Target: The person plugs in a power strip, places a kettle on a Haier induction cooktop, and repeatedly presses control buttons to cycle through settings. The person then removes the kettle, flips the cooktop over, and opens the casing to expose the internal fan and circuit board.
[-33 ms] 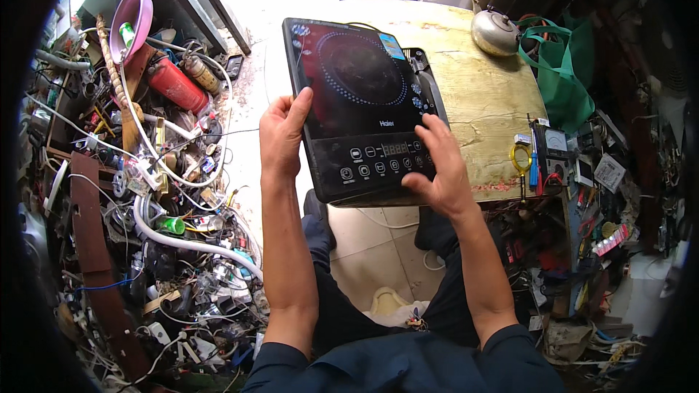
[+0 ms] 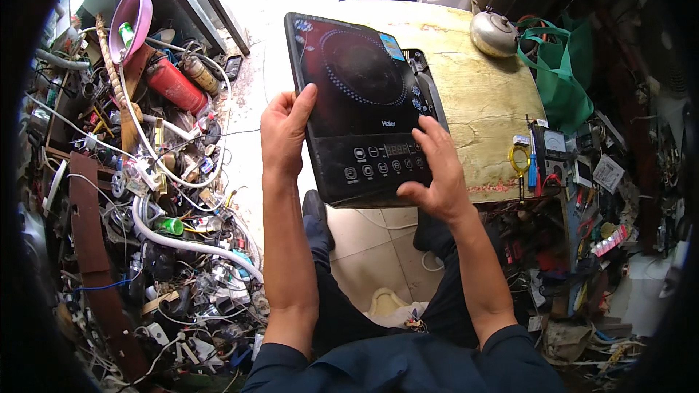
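A black induction cooker (image 2: pixel 357 80) with a glossy glass top, a ring of pale dots and a row of control buttons is tilted up at the table's near left edge. My left hand (image 2: pixel 284 131) is closed round its left edge, thumb on the glass face and fingers behind. Over the lower right corner, beside the buttons, lies my right hand (image 2: pixel 444 178), its fingers and thumb spread against the face. Behind the cooker's right side a black plastic part (image 2: pixel 426 76) shows on the table, mostly hidden.
On the pale worn table (image 2: pixel 480 102) stand a metal kettle (image 2: pixel 495 33) and, nearer, a yellow-rimmed magnifier (image 2: pixel 519 160) beside a blue-handled screwdriver (image 2: pixel 533 171). A green bag (image 2: pixel 564 80) hangs at the right. Heaped parts and cables (image 2: pixel 196 247) fill the left.
The cooker has shifted very slightly, its upper edge a little higher. My right hand has slid slightly left and down across its corner. My left hand keeps its grip.
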The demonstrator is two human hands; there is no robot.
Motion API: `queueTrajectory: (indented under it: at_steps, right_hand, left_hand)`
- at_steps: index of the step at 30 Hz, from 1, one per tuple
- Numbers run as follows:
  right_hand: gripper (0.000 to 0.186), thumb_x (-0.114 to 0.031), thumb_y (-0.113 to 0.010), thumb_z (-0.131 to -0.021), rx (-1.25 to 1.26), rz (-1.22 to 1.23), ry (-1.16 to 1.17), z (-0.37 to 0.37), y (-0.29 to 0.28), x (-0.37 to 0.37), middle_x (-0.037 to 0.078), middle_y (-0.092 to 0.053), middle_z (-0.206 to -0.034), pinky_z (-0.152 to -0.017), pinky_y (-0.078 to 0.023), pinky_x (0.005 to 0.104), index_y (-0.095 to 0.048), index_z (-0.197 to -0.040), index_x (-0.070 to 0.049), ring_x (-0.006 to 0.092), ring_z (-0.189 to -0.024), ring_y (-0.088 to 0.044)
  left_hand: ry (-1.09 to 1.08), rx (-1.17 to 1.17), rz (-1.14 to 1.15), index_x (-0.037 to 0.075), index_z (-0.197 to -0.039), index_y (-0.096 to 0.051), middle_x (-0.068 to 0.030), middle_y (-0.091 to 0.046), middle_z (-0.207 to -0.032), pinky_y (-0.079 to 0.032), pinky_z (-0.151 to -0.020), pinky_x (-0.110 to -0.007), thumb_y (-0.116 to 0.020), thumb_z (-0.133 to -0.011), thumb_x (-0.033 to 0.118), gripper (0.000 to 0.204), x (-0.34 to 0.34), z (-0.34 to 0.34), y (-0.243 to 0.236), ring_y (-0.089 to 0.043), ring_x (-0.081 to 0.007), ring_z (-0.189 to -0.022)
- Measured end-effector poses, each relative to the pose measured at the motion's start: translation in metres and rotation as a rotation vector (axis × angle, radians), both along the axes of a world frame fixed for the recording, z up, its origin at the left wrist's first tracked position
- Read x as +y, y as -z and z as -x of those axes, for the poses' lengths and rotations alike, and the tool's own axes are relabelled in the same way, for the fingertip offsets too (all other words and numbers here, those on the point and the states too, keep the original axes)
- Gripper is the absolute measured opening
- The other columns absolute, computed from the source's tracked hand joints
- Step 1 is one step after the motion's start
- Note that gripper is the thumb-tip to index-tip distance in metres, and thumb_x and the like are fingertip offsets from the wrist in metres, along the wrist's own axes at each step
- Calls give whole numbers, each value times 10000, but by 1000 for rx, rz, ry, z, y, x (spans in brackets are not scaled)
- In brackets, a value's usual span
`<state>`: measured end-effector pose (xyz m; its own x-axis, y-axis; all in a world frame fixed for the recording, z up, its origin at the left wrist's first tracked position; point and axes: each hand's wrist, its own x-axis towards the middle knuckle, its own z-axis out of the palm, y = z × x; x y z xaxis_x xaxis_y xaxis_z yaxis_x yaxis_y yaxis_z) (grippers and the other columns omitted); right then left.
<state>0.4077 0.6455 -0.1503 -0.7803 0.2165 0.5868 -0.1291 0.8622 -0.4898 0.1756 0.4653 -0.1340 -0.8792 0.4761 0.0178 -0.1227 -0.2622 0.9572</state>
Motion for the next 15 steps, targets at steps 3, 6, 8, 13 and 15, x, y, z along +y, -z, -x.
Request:
queueTrajectory:
  at_steps: [3,6,8,13,15]
  right_hand:
    - [977,-612,-781,-822,95,-114,-59,3,-13,-14,311,-481,-1507,-1156,-390,547,-449,-1486,22,482,-1392,-484]
    - [919,-400,-850,-844,217,-127,-75,6,-10,-13,328,-475,-1507,-1127,-428,553,-391,-1523,16,493,-1362,-518]
    - [861,-250,-848,-871,303,-109,-65,12,1,-8,332,-471,-1510,-1114,-449,540,-370,-1535,15,491,-1348,-537]
    - [644,-137,-731,-961,304,53,35,14,-8,-6,303,-558,-1430,-1039,-486,447,-415,-1487,56,401,-1254,-595]
    - [545,-112,-718,-962,302,71,165,10,-12,-6,295,-653,-1291,-841,-590,386,-482,-1416,75,341,-982,-733]
  left_hand:
    - [-20,158,167,59,-871,-631,23,-632,-788,-409,-584,-215,-773,-967,286,285,20,-17,-36,-521,-38,-664]
    - [-77,404,408,-5,-713,-599,-21,-600,-643,-439,-537,-272,-809,-885,402,489,47,-37,-85,-532,-86,-599]
    - [-81,460,393,-36,-719,-635,-58,-636,-635,-463,-550,-278,-803,-869,426,514,63,-43,-98,-571,-97,-598]
    - [-13,599,439,-62,-756,-727,-84,-650,-612,-485,-555,-305,-762,-855,532,603,91,-42,-114,-620,-141,-588]
    - [8,694,435,-89,-723,-717,-63,-578,-555,-444,-539,-301,-753,-858,566,670,107,-36,-114,-547,-119,-556]
